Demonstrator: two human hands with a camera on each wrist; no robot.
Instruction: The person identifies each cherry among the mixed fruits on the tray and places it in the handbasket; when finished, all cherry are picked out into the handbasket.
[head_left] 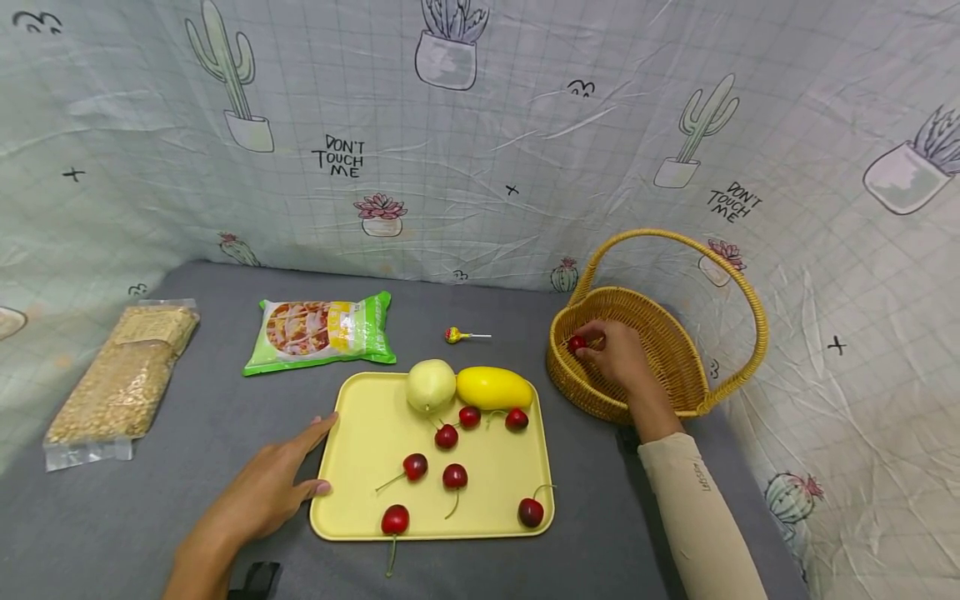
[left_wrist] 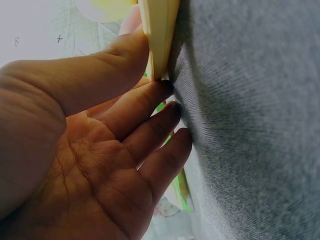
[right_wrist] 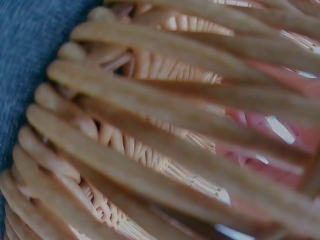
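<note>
In the head view my right hand [head_left: 618, 358] reaches inside the wicker basket [head_left: 566, 383], pinching a dark red cherry [head_left: 576, 343] low near its left wall. The right wrist view is filled by the basket's woven side [right_wrist: 150, 110], which mostly hides the hand. My left hand [head_left: 273, 479] rests against the left edge of the yellow tray [head_left: 360, 433], thumb and forefinger apart at the rim. Its fingers [left_wrist: 162, 155] reach out fairly straight beside the tray's edge [left_wrist: 161, 40]. Several stemmed cherries [head_left: 454, 477] are scattered over the tray.
At the tray's back lie a pale green round fruit [head_left: 431, 386] and a yellow mango-like fruit [head_left: 493, 388]. Behind are a green snack packet [head_left: 322, 332] and a lollipop [head_left: 453, 335]. A clear bag of grains [head_left: 123, 371] lies far left. The basket's tall handle [head_left: 759, 325] arches up.
</note>
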